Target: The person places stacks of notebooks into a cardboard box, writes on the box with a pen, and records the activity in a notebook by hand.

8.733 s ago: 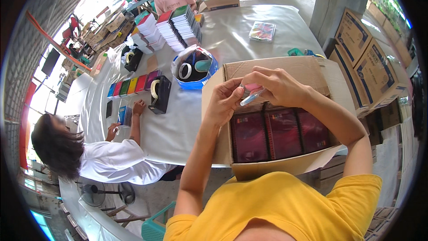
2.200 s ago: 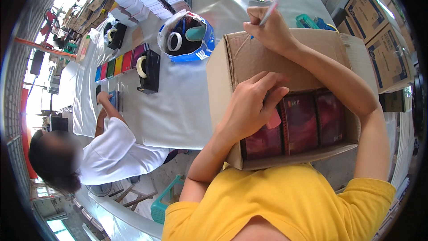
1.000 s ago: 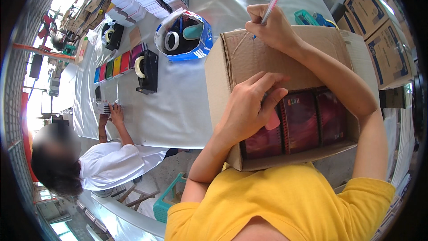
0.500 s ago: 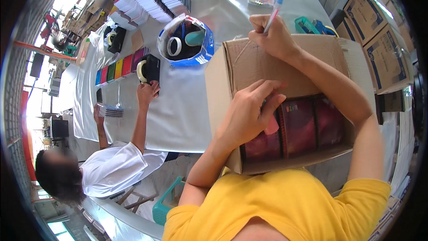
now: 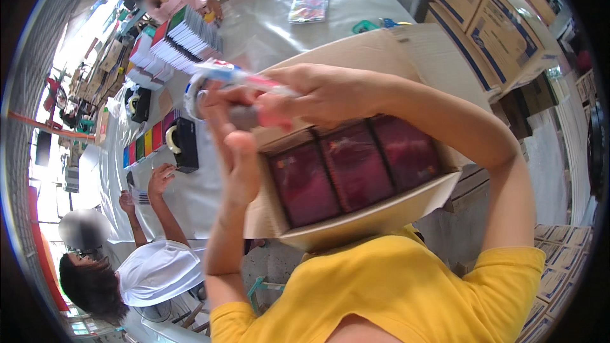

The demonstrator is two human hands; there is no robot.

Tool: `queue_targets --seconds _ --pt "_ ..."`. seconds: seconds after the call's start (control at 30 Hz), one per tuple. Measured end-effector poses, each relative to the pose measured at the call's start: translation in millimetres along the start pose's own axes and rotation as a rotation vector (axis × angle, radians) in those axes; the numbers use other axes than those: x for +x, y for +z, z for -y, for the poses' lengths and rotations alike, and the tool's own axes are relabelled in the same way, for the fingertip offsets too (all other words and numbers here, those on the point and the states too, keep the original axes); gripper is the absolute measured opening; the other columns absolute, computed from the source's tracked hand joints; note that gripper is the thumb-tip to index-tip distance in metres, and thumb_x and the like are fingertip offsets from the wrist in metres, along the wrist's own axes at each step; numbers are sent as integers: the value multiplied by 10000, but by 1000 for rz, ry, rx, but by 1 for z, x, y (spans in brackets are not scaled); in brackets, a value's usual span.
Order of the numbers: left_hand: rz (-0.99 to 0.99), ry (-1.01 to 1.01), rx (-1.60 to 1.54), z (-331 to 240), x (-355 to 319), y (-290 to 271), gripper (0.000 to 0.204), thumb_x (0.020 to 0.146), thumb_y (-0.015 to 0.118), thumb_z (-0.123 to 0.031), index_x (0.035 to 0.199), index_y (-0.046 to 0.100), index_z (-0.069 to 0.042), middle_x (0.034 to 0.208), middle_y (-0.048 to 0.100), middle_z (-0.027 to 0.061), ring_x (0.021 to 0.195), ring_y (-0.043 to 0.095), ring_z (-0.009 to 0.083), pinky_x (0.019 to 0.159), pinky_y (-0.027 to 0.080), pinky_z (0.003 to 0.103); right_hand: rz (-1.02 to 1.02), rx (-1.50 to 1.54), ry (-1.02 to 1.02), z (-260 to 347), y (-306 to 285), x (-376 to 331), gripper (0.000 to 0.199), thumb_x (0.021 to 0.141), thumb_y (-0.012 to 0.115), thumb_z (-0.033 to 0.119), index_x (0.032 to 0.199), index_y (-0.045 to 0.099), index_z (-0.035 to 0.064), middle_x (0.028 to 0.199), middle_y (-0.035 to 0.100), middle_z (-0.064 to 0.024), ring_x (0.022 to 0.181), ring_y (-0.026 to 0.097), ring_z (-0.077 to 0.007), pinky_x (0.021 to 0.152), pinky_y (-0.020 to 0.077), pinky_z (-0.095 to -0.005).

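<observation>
In the head view, the right hand [image 5: 330,92] is gripping a marker [image 5: 244,78] raised above the open box [image 5: 375,216]. The left hand [image 5: 232,136] is pinching the marker's cap [image 5: 244,116] just below it, fingers closed. Dark red packs [image 5: 356,174] are filling the box. A co-worker [image 5: 155,267] is sitting at the table [image 5: 254,32] to the left.

My hands blur close to the lens: the marker [image 5: 244,79] in my right hand [image 5: 324,92] is smeared, and its cap in my left hand [image 5: 232,130] is perhaps grey. They hide the open box's [image 5: 381,216] far-left corner.
</observation>
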State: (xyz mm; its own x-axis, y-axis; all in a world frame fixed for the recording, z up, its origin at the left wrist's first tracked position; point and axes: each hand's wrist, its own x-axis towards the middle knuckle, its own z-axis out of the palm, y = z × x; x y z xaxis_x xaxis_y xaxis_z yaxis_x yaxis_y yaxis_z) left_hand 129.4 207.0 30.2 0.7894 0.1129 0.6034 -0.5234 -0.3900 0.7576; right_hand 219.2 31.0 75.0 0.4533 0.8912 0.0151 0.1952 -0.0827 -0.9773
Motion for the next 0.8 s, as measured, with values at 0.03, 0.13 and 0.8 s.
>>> queue_targets --seconds 0.03,0.13,0.8 --pt "-38 73 38 -18 8 11 986 842 483 -731 1424 225 22 1101 451 109 1014 465 185 868 396 349 -29 -52 -102 10 -2 -10 386 990 523 382 1152 579 36 741 571 7 564 471 -50 470 381 -228" --pt "5 250 106 -61 32 67 1149 774 507 -790 1469 71 15 1253 383 173 1171 382 260 1011 288 425 -221 -120 -443 2 -38 -41 355 944 586 375 1014 651 34 775 640 -21 648 547 -84 544 431 -261" --pt "116 -985 971 -116 -35 359 1149 672 773 -35 1541 33 -166 1539 249 200 1353 375 370 1047 406 458 -828 -85 261 -356 -348 -180 340 800 735 369 1002 747 96 811 704 -79 751 659 -183 697 496 -312"
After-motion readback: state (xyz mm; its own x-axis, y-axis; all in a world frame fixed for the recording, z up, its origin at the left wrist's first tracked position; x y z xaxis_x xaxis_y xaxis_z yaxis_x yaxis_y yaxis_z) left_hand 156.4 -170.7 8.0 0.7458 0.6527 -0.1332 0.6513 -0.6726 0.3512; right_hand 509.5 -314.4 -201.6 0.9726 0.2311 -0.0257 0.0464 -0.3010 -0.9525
